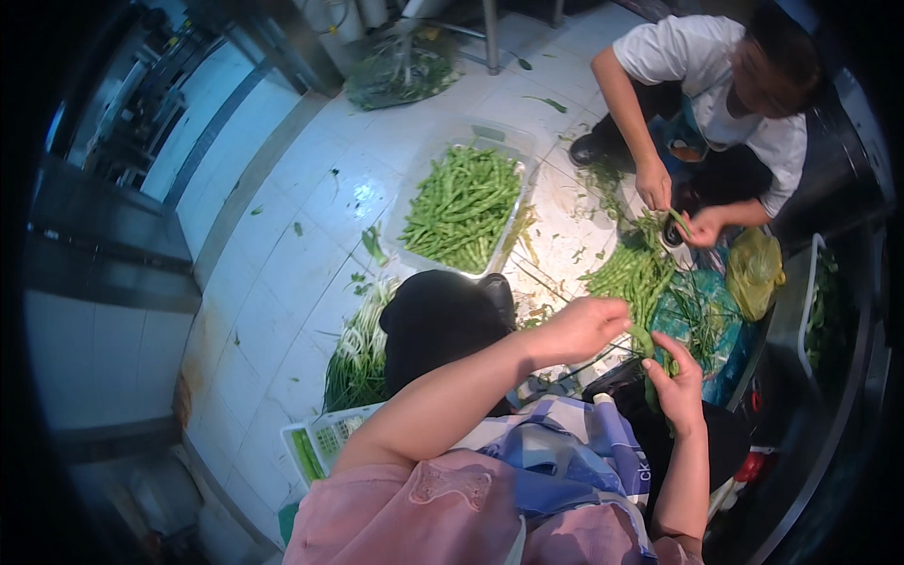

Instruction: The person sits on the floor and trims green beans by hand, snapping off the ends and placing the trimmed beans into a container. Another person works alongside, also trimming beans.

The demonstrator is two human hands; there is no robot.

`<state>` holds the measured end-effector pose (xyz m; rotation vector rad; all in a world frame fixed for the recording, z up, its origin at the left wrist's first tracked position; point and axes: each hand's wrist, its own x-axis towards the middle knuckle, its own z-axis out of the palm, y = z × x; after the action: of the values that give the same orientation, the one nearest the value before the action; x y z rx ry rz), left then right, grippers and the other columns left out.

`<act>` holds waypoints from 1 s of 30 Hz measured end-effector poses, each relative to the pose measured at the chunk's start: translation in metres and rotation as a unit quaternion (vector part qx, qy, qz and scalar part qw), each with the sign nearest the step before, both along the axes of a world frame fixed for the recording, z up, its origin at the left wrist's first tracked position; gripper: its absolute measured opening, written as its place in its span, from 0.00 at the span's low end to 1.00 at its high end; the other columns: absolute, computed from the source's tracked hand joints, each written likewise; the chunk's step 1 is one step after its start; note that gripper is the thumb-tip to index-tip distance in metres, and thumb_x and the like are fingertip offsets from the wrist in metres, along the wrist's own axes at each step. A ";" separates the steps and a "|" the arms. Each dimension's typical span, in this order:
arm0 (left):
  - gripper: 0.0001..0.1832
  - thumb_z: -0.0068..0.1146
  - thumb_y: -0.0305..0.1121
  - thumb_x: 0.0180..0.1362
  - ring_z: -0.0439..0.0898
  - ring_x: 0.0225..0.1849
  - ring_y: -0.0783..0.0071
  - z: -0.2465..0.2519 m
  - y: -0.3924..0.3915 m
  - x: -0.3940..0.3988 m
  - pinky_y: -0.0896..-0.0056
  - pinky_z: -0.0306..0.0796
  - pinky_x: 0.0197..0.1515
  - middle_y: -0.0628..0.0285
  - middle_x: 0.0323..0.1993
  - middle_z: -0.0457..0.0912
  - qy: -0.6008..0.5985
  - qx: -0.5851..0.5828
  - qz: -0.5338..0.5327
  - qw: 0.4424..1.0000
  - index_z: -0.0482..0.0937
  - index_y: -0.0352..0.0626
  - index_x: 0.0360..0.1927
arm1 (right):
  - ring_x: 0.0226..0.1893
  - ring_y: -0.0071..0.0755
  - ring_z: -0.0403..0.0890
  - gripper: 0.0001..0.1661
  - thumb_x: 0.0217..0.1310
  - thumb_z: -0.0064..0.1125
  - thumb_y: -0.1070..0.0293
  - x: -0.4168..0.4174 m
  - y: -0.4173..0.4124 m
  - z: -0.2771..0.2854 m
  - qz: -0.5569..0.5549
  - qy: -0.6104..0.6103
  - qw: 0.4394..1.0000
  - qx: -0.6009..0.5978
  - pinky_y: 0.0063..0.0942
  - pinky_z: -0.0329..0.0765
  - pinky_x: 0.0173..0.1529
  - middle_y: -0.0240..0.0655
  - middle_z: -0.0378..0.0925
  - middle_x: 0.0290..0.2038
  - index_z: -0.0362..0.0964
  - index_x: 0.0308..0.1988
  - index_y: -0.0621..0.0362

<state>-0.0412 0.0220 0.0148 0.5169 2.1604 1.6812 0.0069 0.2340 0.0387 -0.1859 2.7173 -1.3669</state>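
A flat green bean is stretched between my two hands in the head view. My left hand pinches its upper left end with thumb and fingers. Thumb and forefinger of my right hand hold its other end, and more green pieces show at that palm. Just beyond my hands lies a pile of green beans on the floor. Further left, a clear plastic tub holds many green beans.
A co-worker squats at the upper right, handling a bean. Spring onions and a white basket are at my left. Plastic bags lie right of the pile. A bag of greens stands beyond the tub. Scraps litter the tiles.
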 end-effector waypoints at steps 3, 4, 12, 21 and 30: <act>0.09 0.49 0.35 0.61 0.71 0.27 0.67 0.000 0.007 0.011 0.68 0.67 0.33 0.56 0.24 0.72 0.000 0.024 -0.035 0.999 0.73 0.40 0.30 | 0.37 0.33 0.76 0.11 0.52 0.61 0.75 0.003 -0.018 0.006 0.016 0.034 0.999 -0.009 0.25 0.72 0.43 0.40 0.76 0.37 0.73 0.38 0.63; 0.09 0.49 0.34 0.61 0.70 0.27 0.70 0.000 0.007 0.012 0.69 0.66 0.32 0.58 0.24 0.72 0.001 0.033 -0.025 0.999 0.73 0.40 0.30 | 0.36 0.33 0.76 0.10 0.52 0.60 0.75 0.002 -0.023 0.007 0.024 0.042 0.999 0.002 0.25 0.72 0.42 0.39 0.76 0.36 0.72 0.37 0.63; 0.07 0.45 0.29 0.64 0.62 0.28 0.88 0.005 0.019 0.009 0.83 0.60 0.30 0.74 0.24 0.66 -0.076 0.282 0.144 0.945 0.71 0.40 0.31 | 0.13 0.11 0.61 0.08 0.61 0.55 0.69 -0.001 -0.090 0.006 -0.238 -0.061 0.912 -0.328 0.13 0.58 0.16 0.22 0.67 0.21 0.69 0.41 0.57; 0.07 0.45 0.31 0.63 0.65 0.24 0.87 0.019 -0.010 -0.005 0.85 0.61 0.28 0.73 0.23 0.70 -0.179 0.174 0.028 0.968 0.73 0.40 0.34 | 0.30 0.36 0.78 0.09 0.53 0.61 0.74 -0.023 -0.052 0.019 0.037 0.294 0.951 0.088 0.27 0.74 0.31 0.36 0.75 0.32 0.71 0.37 0.59; 0.05 0.47 0.27 0.58 0.69 0.22 0.84 0.028 -0.009 -0.003 0.84 0.63 0.25 0.67 0.24 0.75 -0.289 0.164 -0.019 0.943 0.74 0.38 0.33 | 0.30 0.39 0.78 0.14 0.47 0.62 0.77 -0.023 -0.033 0.037 0.139 0.274 0.935 0.175 0.28 0.75 0.30 0.36 0.75 0.32 0.73 0.37 0.56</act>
<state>-0.0447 0.0125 0.0426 0.1121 1.4577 1.8864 -0.0159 0.2011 0.0754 -1.0117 3.1370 -0.8216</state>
